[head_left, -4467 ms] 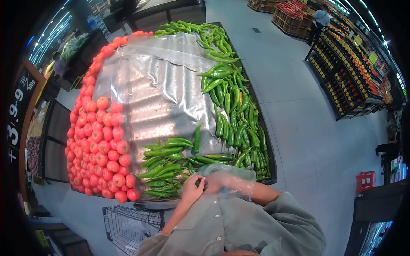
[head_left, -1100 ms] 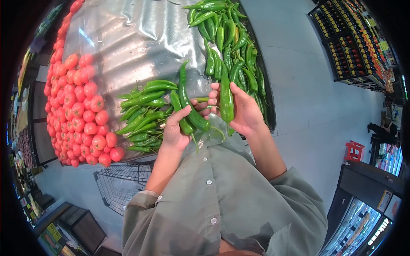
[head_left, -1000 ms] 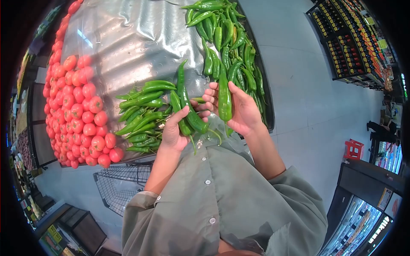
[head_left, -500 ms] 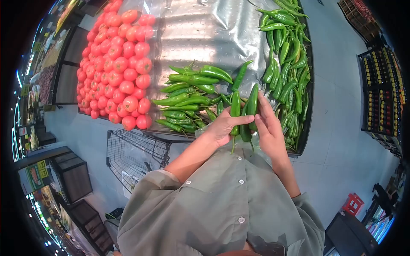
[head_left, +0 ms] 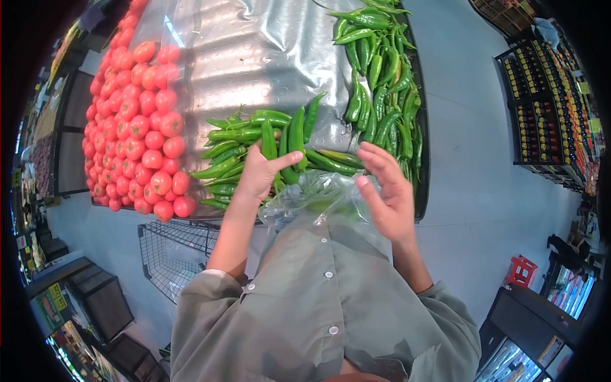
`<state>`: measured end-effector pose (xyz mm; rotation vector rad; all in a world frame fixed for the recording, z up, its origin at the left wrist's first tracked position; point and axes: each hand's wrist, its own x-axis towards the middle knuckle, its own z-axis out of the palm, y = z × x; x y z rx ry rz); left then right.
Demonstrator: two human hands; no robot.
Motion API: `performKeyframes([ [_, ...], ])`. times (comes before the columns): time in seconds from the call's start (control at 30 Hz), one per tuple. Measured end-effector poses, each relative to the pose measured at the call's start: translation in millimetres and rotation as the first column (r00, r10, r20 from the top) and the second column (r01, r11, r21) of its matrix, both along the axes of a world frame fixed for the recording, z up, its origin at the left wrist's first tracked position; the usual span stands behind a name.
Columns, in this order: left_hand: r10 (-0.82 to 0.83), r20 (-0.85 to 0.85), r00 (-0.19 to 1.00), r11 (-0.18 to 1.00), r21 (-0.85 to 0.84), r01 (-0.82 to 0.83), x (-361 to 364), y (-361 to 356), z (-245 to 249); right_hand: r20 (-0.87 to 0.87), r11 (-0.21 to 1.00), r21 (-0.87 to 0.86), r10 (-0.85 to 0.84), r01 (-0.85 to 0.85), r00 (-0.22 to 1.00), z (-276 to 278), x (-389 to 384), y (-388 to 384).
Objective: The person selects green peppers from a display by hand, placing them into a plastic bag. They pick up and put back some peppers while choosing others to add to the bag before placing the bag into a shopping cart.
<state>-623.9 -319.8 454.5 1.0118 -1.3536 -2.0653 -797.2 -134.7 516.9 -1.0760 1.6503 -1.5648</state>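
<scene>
My left hand (head_left: 259,173) grips several long green chili peppers (head_left: 296,141), its thumb lying across them and their tips pointing away from me. To the right, my right hand (head_left: 389,194) is empty, fingers spread apart and thumb out. Between the hands, a clear plastic bag (head_left: 321,202) lies against my shirt front, with something green showing through it. Behind my left hand is a loose pile of green peppers (head_left: 223,153) on the silver-lined display stand (head_left: 254,70). One pepper (head_left: 314,116) lies a little apart, just beyond those I hold.
Red tomatoes (head_left: 133,127) are stacked on the left of the stand. A long heap of green peppers (head_left: 388,83) runs along its right edge. A black wire shopping cart (head_left: 172,254) stands at the lower left. Shelves of jars (head_left: 547,102) are across the aisle, right.
My right hand has come off the peppers and moved away to the right, opening. My left hand keeps hold of them. The plastic bag now shows between my hands, and the view has shifted.
</scene>
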Motion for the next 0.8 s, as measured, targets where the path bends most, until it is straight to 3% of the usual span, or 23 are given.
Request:
performKeyframes([
  [0.03,-0.007,-0.007,1.000,1.000,0.001,0.007,-7,-6,8,0.042,0.995,-0.041,-0.091,0.092,0.995,2,-7,5],
  [0.1,-0.060,0.306,0.950,0.875,-0.442,0.198,-20,-17,23,0.056,0.973,-0.059,-0.219,0.223,0.974,-10,-25,21],
  [0.13,-0.063,0.305,0.950,0.873,-0.445,0.200,-29,-23,20,0.081,0.964,-0.052,-0.257,0.262,0.963,-18,-35,32],
  [0.17,-0.119,0.415,0.902,0.760,-0.547,0.352,-42,-28,14,0.081,0.963,-0.055,-0.261,0.265,0.962,-18,-45,43],
  [0.23,-0.101,0.602,0.792,0.518,-0.648,0.559,-65,-21,17,0.112,0.946,0.293,-0.179,0.139,0.977,-17,-54,64],
  [0.27,-0.104,0.602,0.792,0.513,-0.650,0.561,-77,-18,15,0.027,0.914,0.376,-0.173,0.150,0.985,-14,-50,68],
  [0.33,-0.057,0.711,0.701,0.169,-0.685,0.708,-100,-18,0,-0.036,0.802,0.597,0.036,-0.008,0.999,-20,-55,82],
  [0.37,-0.043,0.681,0.731,0.106,-0.725,0.681,-109,-17,-9,-0.053,0.750,0.659,0.132,-0.065,0.990,-15,-52,82],
  [0.4,-0.053,0.683,0.729,0.099,-0.723,0.684,-116,-18,-20,-0.050,0.749,0.660,0.120,-0.058,0.992,-22,-47,82],
  [0.47,-0.056,0.694,0.718,-0.017,-0.720,0.694,-128,-19,-30,-0.151,0.885,0.456,0.176,-0.089,0.973,-40,-35,81],
  [0.53,-0.081,0.709,0.701,0.035,-0.701,0.713,-131,-19,-31,-0.161,0.891,0.435,0.217,-0.127,0.963,-40,-28,72],
  [0.6,-0.108,0.721,0.685,0.083,-0.680,0.729,-131,-19,-29,-0.180,0.843,0.453,0.404,-0.290,0.897,-48,-26,62],
  [0.67,-0.017,0.558,0.830,0.099,-0.825,0.557,-129,-24,-28,-0.179,0.863,0.422,0.382,-0.280,0.907,-64,-17,54],
  [0.73,0.010,0.566,0.824,0.167,-0.814,0.557,-125,-26,-25,-0.382,0.916,0.299,0.371,-0.267,0.846,-72,-9,45],
  [0.8,0.123,0.383,0.916,0.131,-0.921,0.367,-121,-31,-26,-0.401,0.882,0.366,0.436,-0.295,0.806,-96,-6,38],
])
